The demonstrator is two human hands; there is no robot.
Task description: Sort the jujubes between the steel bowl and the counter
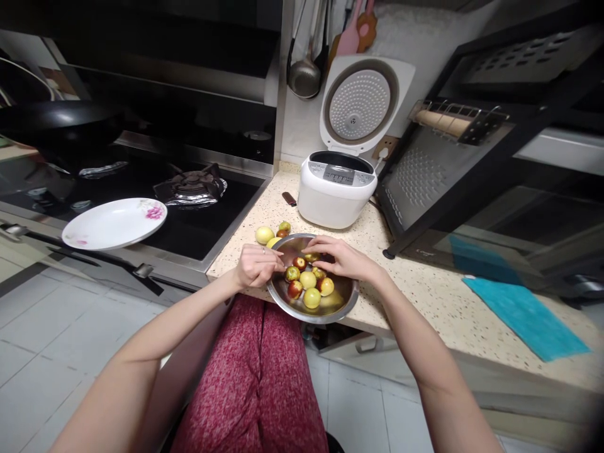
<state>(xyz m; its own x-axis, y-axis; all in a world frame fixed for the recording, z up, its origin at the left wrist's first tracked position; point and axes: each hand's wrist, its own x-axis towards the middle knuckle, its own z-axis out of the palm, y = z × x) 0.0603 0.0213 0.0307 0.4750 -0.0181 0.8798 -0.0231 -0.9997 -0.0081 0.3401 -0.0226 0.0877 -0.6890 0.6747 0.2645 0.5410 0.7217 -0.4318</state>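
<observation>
A steel bowl (287, 302) sits at the front edge of the speckled counter (425, 296) and holds several small green and red fruits (307, 280). My left hand (257, 265) is curled at the bowl's left rim, fingers pinched together over it; what they hold is hidden. My right hand (342, 258) lies over the far side of the bowl, fingers stretched leftward above the fruit and touching it. Three loose fruits (265, 234) lie on the counter just behind the bowl.
A white rice cooker (336, 195) stands with its lid raised behind the bowl. A white flowered plate (114, 223) rests on the black gas stove (189, 189) to the left. A black rack (453, 157) and a teal cloth (523, 318) are at the right.
</observation>
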